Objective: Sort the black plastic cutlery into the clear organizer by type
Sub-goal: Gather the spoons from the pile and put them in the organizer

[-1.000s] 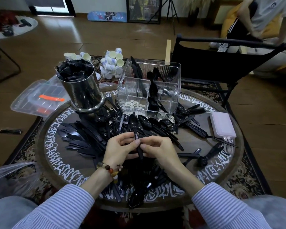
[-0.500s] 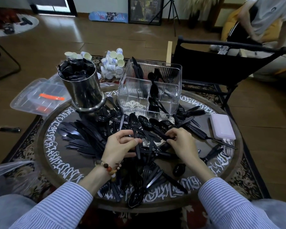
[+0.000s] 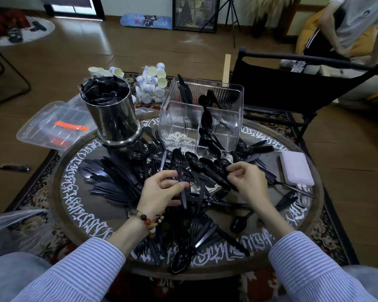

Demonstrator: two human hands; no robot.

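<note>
Partly hidden: left hand (image 3: 162, 192) fingers curled round a spoon (image 3: 179, 171), right hand (image 3: 249, 182) fingers pinching unclear cutlery.

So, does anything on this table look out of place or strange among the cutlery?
Yes. A pale pink box-like device with white cables sits at the right edge of the round table, and a fork handle lies against it. It is not cutlery. Otherwise the loose black cutlery is simply unsorted.
</note>
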